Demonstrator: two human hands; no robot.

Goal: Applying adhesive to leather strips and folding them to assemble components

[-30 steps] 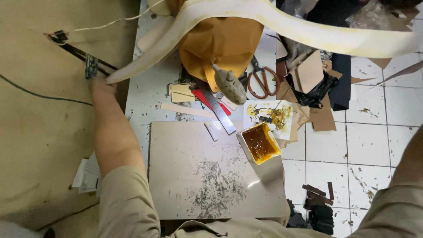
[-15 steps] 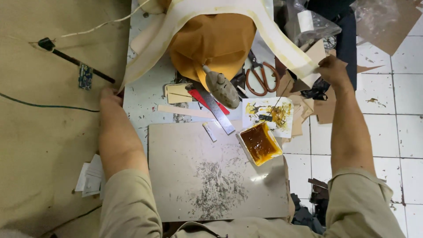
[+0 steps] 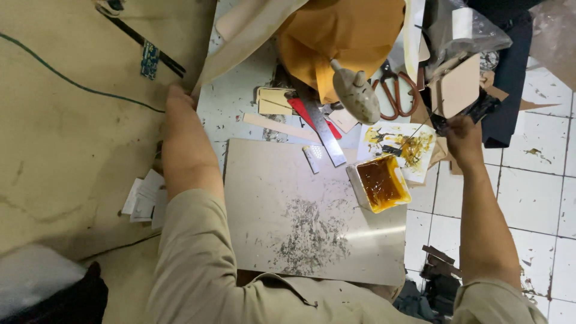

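Fingers of my right hand [image 3: 461, 133] pinch a cardboard piece [image 3: 457, 89]; left hand [image 3: 179, 101] grips the cream sheet's [image 3: 252, 33] edge; repositioning comes next, I judge.

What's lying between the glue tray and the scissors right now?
In the head view, a glue-smeared sheet of paper lies between the tray of amber glue and the scissors; a grey shoe-shaped form overlaps just left.

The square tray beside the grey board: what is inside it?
The square tray holds a thick amber-brown liquid, probably glue, covering nearly its whole floor. Whatever lies below the liquid's surface is hidden. Neither hand touches it; the right hand is nearest.
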